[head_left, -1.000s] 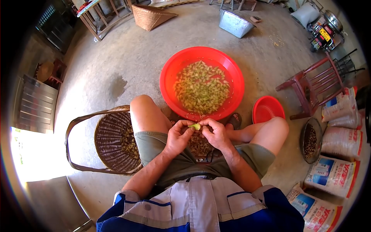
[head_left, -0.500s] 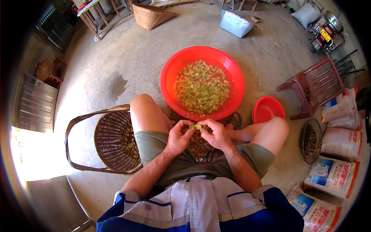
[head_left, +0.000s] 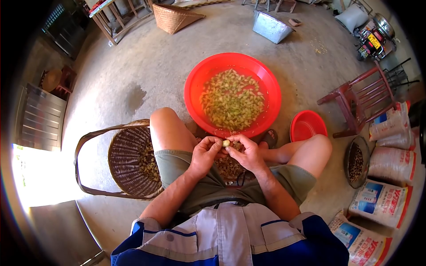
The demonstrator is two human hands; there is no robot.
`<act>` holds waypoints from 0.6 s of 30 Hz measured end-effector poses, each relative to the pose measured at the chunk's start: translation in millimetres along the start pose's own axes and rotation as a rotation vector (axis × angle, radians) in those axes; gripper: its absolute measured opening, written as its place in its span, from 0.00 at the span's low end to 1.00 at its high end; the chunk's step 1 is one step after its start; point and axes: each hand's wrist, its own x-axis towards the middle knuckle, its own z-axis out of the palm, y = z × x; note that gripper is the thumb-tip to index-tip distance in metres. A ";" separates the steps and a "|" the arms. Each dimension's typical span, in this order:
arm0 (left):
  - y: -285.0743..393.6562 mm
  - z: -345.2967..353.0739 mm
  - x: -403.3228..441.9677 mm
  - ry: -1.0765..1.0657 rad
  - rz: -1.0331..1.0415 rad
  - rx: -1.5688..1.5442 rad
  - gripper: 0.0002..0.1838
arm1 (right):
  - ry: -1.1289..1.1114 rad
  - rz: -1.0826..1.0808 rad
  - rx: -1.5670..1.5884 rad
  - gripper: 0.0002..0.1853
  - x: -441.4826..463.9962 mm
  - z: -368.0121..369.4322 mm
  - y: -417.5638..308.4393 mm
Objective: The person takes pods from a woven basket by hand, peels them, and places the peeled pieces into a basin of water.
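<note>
A small pale yellow-green piece (head_left: 226, 143) is pinched between my two hands, just in front of the big basin's near rim. My left hand (head_left: 206, 154) has its fingertips closed on the piece's left side. From the other side, my right hand (head_left: 245, 153) holds it with thumb and fingers bent. Under the hands lies a heap of brownish peelings (head_left: 228, 167). The large red basin (head_left: 191, 95) holds water and many pale green pieces (head_left: 233, 99). By my left leg is a wicker basket (head_left: 126, 155) with more small pieces inside.
A small red basin (head_left: 306, 124) stands beside my right knee. Farther right are a wooden chair (head_left: 361, 95), a round dish of dark bits (head_left: 356, 162) and several printed sacks (head_left: 381, 201). A metal tub (head_left: 270, 27) and a woven scoop (head_left: 173, 18) are at the back.
The piece between my fingers has turned and now looks rounder and paler, where it looked longer and greener before. My fingertips have shifted slightly around it.
</note>
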 end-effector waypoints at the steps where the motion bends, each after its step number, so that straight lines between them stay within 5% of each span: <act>1: -0.8 0.3 0.3 -0.003 0.015 0.042 0.08 | 0.008 0.004 -0.015 0.11 -0.2 -0.5 0.3; 15: 1.7 9.1 -4.6 -0.011 0.154 0.297 0.07 | 0.022 -0.128 -0.189 0.09 0.1 -5.7 -4.4; 18: 4.1 10.1 -4.8 -0.018 0.135 0.282 0.08 | 0.024 0.002 -0.048 0.08 -2.2 -7.6 2.2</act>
